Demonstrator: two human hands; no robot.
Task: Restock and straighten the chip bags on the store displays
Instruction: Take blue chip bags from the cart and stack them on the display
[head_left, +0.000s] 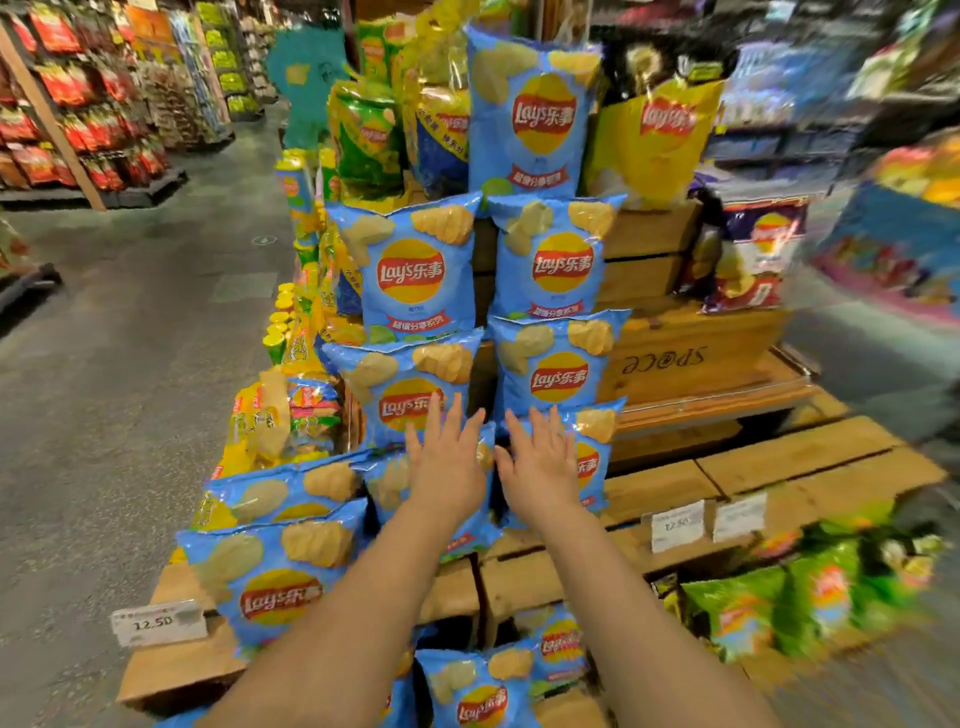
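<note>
Both bare forearms reach forward and up from the lower edge of the view, converging toward the middle. The left hand (449, 465) lies palm-down with its fingers (457, 415) straight and slightly spread, pointing away from the person. Just beside it, nearly touching at the thumbs, the right hand (540, 465) is flattened the same way, fingers (537, 423) extended and fanned.

A shop: stacked chip bags (537, 114), price tags (158, 622), stocked aisle shelves (67, 104).
</note>
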